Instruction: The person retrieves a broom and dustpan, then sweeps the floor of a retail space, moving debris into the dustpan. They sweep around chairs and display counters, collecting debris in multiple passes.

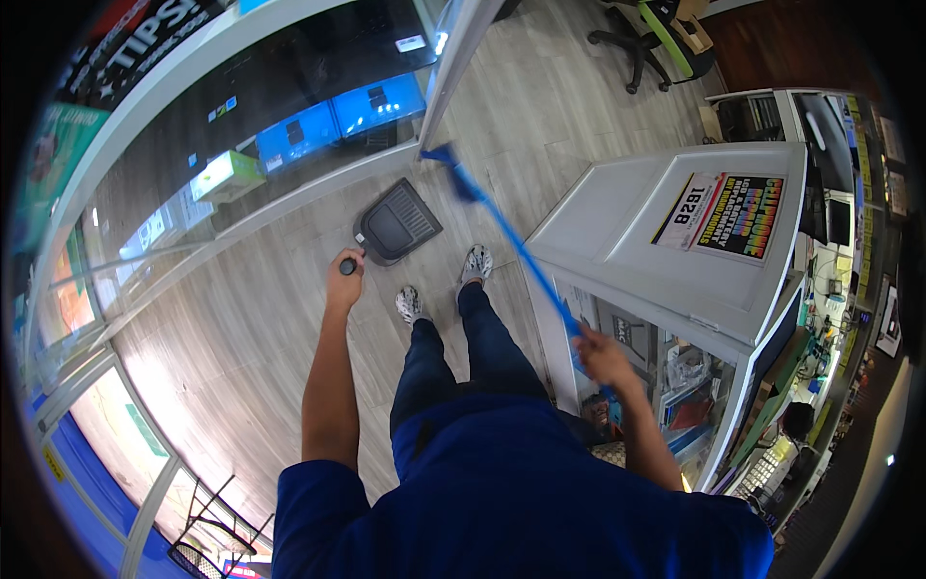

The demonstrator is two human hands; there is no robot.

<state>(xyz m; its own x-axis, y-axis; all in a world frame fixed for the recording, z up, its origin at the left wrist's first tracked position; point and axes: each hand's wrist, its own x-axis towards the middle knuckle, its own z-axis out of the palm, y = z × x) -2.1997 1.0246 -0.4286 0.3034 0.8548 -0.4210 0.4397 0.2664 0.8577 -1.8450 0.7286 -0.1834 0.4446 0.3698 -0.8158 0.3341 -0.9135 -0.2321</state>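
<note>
My left hand (344, 281) is closed around the black handle of a long-handled dustpan (399, 221). The pan rests on the wood-look floor (275, 304) ahead of my feet, its ridged edge facing away to the right. In my right hand (606, 360) is the blue stick of a broom (527, 255), which slants forward and left. The broom's blurred head (456, 170) is beyond the pan, near the bottom corner of the glass display case. Whether its bristles touch the floor, I cannot tell.
A glass display case (318, 170) with blue boxes (340, 116) runs along the left. To the right stands a white counter (636, 217) bearing a printed sign, with glass shelves below. An office chair (651, 51) is at the far back, and a folding chair (213, 535) at lower left.
</note>
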